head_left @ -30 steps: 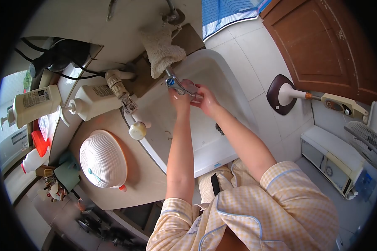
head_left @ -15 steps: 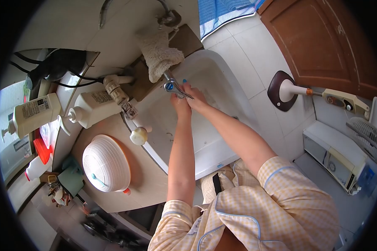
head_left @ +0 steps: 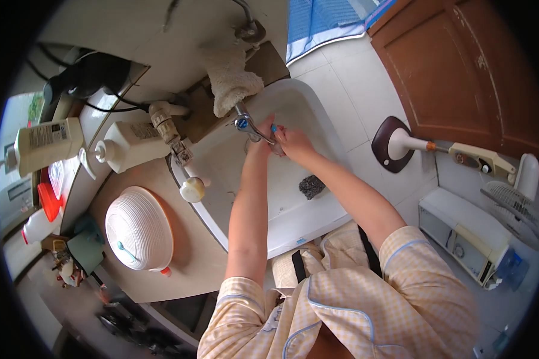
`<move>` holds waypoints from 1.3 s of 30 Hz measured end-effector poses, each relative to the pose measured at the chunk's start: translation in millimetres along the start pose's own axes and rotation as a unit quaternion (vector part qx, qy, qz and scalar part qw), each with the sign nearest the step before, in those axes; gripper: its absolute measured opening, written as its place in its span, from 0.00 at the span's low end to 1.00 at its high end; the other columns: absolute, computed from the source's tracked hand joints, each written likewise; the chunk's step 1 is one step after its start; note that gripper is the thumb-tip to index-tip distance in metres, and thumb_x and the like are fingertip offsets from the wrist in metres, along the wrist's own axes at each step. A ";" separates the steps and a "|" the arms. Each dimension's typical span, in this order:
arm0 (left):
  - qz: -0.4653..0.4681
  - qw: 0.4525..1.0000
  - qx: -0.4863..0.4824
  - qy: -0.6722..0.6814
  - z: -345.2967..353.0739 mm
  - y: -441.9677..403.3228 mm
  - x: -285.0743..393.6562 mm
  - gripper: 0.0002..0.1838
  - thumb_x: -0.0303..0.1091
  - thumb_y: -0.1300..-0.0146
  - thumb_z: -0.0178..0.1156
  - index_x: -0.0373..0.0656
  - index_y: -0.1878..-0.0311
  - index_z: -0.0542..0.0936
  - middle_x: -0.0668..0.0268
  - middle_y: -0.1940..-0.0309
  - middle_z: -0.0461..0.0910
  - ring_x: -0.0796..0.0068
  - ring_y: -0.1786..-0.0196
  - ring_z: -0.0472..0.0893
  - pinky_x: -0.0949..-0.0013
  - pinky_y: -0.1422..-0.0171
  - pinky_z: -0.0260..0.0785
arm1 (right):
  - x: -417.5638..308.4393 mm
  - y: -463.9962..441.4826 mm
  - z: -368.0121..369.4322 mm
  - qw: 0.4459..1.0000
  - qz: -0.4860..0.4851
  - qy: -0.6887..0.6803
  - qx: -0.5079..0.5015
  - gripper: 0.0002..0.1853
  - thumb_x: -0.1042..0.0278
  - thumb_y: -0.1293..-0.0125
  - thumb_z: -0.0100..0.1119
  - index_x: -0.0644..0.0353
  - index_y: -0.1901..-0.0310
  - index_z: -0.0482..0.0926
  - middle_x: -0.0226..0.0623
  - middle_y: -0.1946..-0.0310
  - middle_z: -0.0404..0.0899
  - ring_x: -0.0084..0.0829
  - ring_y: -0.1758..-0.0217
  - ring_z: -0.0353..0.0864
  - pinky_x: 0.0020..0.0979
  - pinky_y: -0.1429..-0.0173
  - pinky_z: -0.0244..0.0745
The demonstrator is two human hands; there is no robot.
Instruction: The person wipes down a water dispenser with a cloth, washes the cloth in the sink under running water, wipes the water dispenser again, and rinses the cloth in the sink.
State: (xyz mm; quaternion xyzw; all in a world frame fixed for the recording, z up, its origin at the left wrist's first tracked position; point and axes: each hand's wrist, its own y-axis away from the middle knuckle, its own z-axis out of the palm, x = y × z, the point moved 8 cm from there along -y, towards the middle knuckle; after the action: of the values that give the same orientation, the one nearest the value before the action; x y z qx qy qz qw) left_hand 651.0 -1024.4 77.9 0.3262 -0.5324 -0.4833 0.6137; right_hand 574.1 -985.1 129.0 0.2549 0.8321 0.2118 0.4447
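Both my hands are over a white sink (head_left: 335,143), close together under a chrome faucet (head_left: 243,123). Partly behind the faucet's lever, my left hand (head_left: 265,133) has its visible fingers stretched upward. My right hand (head_left: 293,143) is beside it with bent, closed fingers. A small bright blue spot (head_left: 273,128) shows at its fingertips; I cannot make out what it belongs to. A dark scouring pad (head_left: 311,186) lies in the sink, near my right forearm. A pale fluffy cloth (head_left: 233,87) is wrapped around the faucet's base.
On the counter left of the sink stands an overturned white ribbed basin (head_left: 139,227) with a small teal spoon on it. White bottles (head_left: 132,146) and a pipe with a tap (head_left: 176,146) are behind. A floor fan (head_left: 512,191) and a brown cabinet door (head_left: 461,72) are at right.
My right hand has shifted slightly right and its fingers are more bent. The blue spot sits lower. The view has moved a little, and the dark scouring pad is now visible beside my right forearm.
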 end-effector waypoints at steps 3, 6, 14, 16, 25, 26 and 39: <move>0.107 0.982 -0.028 0.153 -22.0 -33.2 4.9 0.17 0.46 0.43 0.53 0.40 0.73 0.72 0.63 0.78 0.74 0.67 0.71 0.75 0.67 0.72 0.67 | 6.1 21.1 -25.2 0.990 -0.020 0.015 0.136 0.17 0.59 0.39 0.40 0.62 0.59 0.73 0.44 0.71 0.78 0.42 0.68 0.77 0.37 0.62 0.71; 0.139 0.966 -0.156 0.148 -30.3 -39.0 6.4 0.15 0.43 0.40 0.48 0.38 0.69 0.72 0.62 0.75 0.74 0.66 0.72 0.75 0.67 0.73 0.66 | -43.3 60.9 -71.2 0.956 -0.184 -0.177 0.145 0.12 0.70 0.43 0.46 0.63 0.57 0.72 0.42 0.68 0.78 0.38 0.66 0.78 0.32 0.62 0.71; 0.146 0.941 -0.077 0.296 -60.4 36.6 -29.1 0.09 0.36 0.38 0.43 0.43 0.61 0.68 0.65 0.70 0.75 0.70 0.74 0.76 0.71 0.86 0.55 | -126.7 121.9 -95.2 0.951 -0.273 -0.105 0.104 0.13 0.79 0.50 0.46 0.65 0.61 0.74 0.41 0.70 0.78 0.34 0.69 0.78 0.29 0.62 0.72; 0.134 0.933 -0.090 0.322 -64.2 56.8 -33.2 0.09 0.36 0.38 0.43 0.44 0.60 0.69 0.67 0.69 0.75 0.71 0.73 0.76 0.71 0.86 0.55 | -131.0 121.1 -84.8 0.960 -0.248 -0.096 0.092 0.13 0.80 0.51 0.45 0.65 0.62 0.75 0.41 0.72 0.78 0.35 0.70 0.78 0.29 0.62 0.72; 0.210 0.950 -0.103 0.209 -48.8 168.7 -47.0 0.06 0.32 0.43 0.53 0.45 0.66 0.67 0.70 0.72 0.70 0.74 0.70 0.72 0.68 0.79 0.62 | -102.6 172.8 -14.2 0.870 -0.409 0.257 0.099 0.33 0.76 0.53 0.51 0.57 0.41 0.56 0.42 0.48 0.64 0.41 0.49 0.67 0.37 0.47 0.65; 0.224 0.948 -0.152 0.164 -40.8 181.4 -47.2 0.07 0.29 0.45 0.54 0.46 0.66 0.66 0.70 0.72 0.69 0.73 0.69 0.72 0.65 0.74 0.63 | -97.5 170.5 -11.6 0.869 -0.412 0.254 0.101 0.33 0.76 0.53 0.51 0.57 0.41 0.56 0.42 0.48 0.64 0.41 0.49 0.67 0.37 0.47 0.65; 0.043 0.917 -0.371 0.141 -21.8 243.7 -84.2 0.34 0.51 0.51 0.60 0.49 0.44 0.60 0.63 0.55 0.68 0.69 0.58 0.73 0.37 0.42 0.55 | -137.1 206.1 8.3 0.660 -0.685 0.294 -0.098 0.04 0.69 0.46 0.46 0.59 0.72 0.67 0.35 0.75 0.68 0.35 0.70 0.71 0.33 0.66 0.69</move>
State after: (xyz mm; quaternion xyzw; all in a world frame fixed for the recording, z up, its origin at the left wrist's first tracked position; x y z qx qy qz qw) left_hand 734.9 -869.7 267.6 0.1163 -0.2363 -0.5683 0.7796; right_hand 694.9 -907.2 330.8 -0.5076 0.8332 -0.0085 0.2189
